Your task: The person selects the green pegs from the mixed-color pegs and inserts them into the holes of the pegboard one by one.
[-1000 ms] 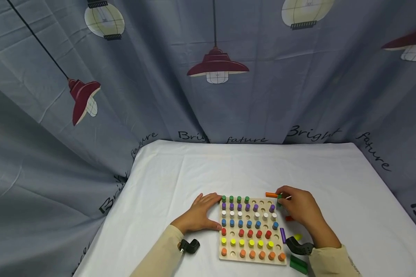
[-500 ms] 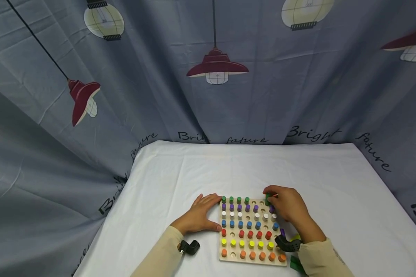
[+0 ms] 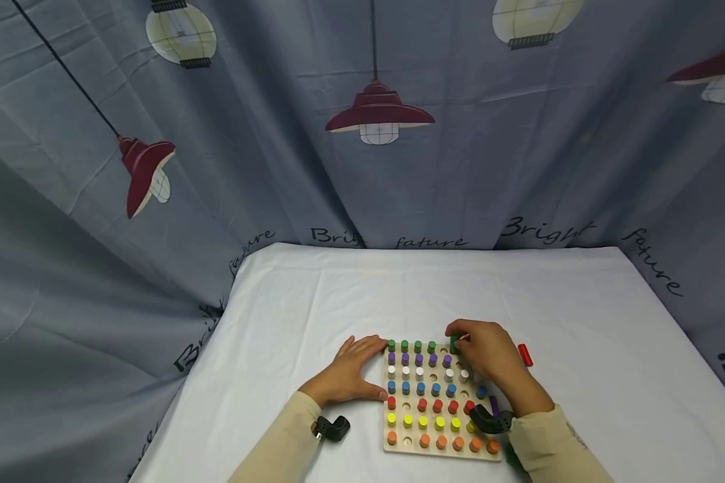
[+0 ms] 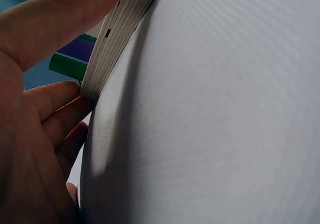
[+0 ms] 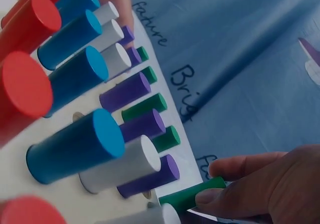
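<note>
A wooden pegboard (image 3: 441, 453) lies on the white cloth, with coloured pegs upright in rows. My right hand (image 3: 489, 349) pinches a green peg (image 5: 185, 196) between thumb and fingers at the board's far row. Whether its lower end sits in a hole is hard to tell. Several green pegs (image 3: 418, 346) stand to its left in that row. My left hand (image 3: 347, 376) rests against the board's left edge, fingers and thumb spread. Up close, the left wrist view shows the thumb and fingertips touching the board's side (image 4: 112, 43).
A loose red peg (image 3: 525, 355) lies right of my right hand. By the board's right edge is a loose purple peg (image 3: 494, 405). Something green (image 3: 512, 457) is partly hidden under the right sleeve. A grey curtain (image 3: 278, 168) hangs behind the table.
My right hand has carried the green peg leftward from beside the board's right edge to its far row. A red peg has come into view. The left hand has stayed in place.
</note>
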The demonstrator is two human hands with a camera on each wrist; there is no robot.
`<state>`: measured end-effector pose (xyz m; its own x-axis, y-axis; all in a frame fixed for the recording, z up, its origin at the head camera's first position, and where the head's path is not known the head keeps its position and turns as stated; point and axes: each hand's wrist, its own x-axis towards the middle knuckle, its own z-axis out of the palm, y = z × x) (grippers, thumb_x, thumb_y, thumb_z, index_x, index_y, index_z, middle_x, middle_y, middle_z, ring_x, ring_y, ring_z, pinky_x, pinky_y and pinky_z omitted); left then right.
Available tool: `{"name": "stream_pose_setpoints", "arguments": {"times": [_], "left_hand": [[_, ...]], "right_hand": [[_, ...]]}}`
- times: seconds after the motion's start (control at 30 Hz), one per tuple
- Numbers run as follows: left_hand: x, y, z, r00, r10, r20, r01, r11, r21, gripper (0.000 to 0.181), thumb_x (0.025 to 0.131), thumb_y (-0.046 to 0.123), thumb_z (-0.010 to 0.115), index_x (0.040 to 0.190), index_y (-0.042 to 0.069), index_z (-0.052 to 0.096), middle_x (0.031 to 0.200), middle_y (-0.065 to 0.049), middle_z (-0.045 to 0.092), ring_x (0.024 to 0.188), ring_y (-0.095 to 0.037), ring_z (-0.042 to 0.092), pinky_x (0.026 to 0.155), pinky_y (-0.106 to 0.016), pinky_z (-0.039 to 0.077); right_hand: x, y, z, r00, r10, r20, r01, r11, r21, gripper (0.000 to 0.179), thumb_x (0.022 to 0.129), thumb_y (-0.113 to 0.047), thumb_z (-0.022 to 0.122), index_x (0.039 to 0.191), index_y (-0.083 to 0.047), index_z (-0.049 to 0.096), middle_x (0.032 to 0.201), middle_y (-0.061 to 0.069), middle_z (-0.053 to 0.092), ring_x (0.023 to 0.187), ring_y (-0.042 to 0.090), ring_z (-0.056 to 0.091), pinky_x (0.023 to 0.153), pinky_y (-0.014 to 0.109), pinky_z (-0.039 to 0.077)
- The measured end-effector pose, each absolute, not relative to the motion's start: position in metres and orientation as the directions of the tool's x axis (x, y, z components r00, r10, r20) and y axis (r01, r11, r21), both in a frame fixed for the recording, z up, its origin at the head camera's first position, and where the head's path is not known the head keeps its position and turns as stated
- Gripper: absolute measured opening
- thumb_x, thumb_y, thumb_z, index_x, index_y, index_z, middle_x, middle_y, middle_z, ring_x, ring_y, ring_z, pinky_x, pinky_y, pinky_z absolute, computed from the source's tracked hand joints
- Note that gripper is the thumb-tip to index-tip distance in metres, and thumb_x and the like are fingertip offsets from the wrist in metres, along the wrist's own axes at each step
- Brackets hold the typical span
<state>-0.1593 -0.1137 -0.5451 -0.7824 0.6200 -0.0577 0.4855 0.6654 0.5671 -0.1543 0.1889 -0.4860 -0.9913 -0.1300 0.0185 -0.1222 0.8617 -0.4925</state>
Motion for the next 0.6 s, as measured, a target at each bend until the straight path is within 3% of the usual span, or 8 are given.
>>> {"name": "stream_pose_setpoints", "arguments": {"times": [0.4,0.6], "left_hand": [[-0.158,-0.114,-0.548,-0.785,0.616,-0.068,0.475,0.667,0.574,0.105,0.068,0.064,0.076,0.153,0.025,0.029,0.157,0.007,0.032,0.148,-0.012,0.021,0.124,-0.045,0.002],[-0.16,-0.113,-0.546,-0.785,0.616,-0.064,0.484,0.675,0.558,0.104,0.068,0.066,0.075,0.153,0.026,0.029,0.156,0.008,0.032,0.148,-0.012,0.021,0.124,-0.045,0.002]], "right_hand": [[-0.156,0.177,-0.488,-0.987,-0.158,-0.03,-0.119,0.843,-0.525,0.022,0.09,-0.007,0.065,0.106,-0.021,0.071,0.098,0.0,0.071,0.076,0.014,0.057,0.066,0.033,0.052],[-0.159,0.178,-0.49,-0.982,-0.187,-0.009,-0.158,0.855,-0.494,0.022,0.09,-0.008,0.064,0.105,-0.021,0.071,0.099,-0.001,0.071,0.077,0.012,0.058,0.069,0.035,0.053]]}}
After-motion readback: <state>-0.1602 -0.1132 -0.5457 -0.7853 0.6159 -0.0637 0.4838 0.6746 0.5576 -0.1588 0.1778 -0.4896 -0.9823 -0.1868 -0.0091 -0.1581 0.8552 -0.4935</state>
